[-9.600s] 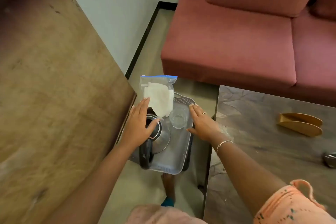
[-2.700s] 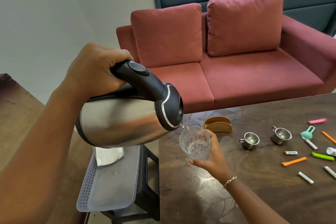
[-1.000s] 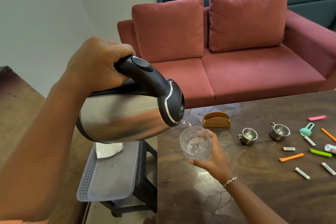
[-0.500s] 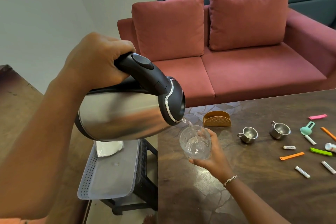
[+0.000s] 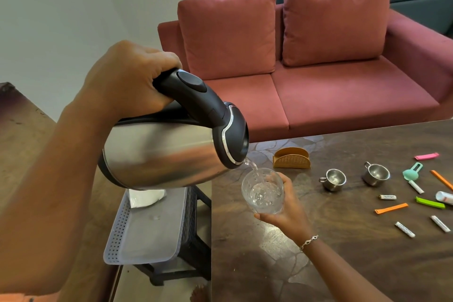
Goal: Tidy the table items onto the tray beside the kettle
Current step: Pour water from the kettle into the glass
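My left hand (image 5: 127, 78) grips the black handle of a steel kettle (image 5: 159, 154), tilted spout-down. Water runs from its spout into a clear glass (image 5: 263, 191) that my right hand (image 5: 291, 213) holds above the dark table (image 5: 343, 252). The grey perforated tray (image 5: 147, 233) sits on a black stool left of the table, with a white bag (image 5: 147, 200) at its far end. On the table lie two small steel cups (image 5: 333, 179) (image 5: 375, 174), a tan napkin holder (image 5: 291, 158), coloured clips (image 5: 391, 208) and white sachets (image 5: 404, 229).
A red sofa (image 5: 318, 95) stands behind the table. A wooden surface (image 5: 22, 135) lies at the left beside a white wall. A teal scoop (image 5: 411, 171) and a white tube (image 5: 445, 197) lie near the table's right edge.
Water keeps pouring and the level in the glass has risen a little. Kettle and glass have barely moved over the last second. Earlier both hands were at the tray.
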A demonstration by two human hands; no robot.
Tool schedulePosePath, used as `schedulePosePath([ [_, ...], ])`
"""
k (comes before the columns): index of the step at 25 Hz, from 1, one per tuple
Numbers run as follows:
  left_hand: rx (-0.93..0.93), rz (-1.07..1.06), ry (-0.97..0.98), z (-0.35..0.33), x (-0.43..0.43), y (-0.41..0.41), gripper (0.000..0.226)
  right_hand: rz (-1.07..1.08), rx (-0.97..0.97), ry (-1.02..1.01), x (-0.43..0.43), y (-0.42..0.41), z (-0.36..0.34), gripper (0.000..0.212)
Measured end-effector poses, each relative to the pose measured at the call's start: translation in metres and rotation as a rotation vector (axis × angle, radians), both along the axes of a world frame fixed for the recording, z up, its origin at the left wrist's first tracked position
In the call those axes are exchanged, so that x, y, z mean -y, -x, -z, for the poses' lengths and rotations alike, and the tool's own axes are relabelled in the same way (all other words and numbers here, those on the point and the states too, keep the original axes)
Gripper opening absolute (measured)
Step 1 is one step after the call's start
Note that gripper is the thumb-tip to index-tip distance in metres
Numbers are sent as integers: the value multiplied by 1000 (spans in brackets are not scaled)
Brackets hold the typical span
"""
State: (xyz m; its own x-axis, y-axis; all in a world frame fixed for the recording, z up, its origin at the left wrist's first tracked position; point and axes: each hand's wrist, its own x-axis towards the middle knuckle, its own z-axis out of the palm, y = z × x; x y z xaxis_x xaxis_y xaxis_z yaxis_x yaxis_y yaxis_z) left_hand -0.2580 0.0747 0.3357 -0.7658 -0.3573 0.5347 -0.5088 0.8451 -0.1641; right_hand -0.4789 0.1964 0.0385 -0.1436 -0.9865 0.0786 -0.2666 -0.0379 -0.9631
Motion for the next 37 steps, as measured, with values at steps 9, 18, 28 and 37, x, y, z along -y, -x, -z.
schedulePosePath([
  [9, -13, 5, 9, 1, -3, 1, 35, -8, 17, -1, -3, -1, 0, 87],
  [18, -3, 6, 12, 3, -2, 4, 34, 0, 30, -12, -7, 2, 4, 89],
  [28, -16, 25, 18, 3, -4, 7, 37, 11, 0, -24, -8, 2, 7, 89],
  [37, -7, 46, 23, 3, -2, 7, 37, 29, -12, -14, -7, 1, 7, 87],
])
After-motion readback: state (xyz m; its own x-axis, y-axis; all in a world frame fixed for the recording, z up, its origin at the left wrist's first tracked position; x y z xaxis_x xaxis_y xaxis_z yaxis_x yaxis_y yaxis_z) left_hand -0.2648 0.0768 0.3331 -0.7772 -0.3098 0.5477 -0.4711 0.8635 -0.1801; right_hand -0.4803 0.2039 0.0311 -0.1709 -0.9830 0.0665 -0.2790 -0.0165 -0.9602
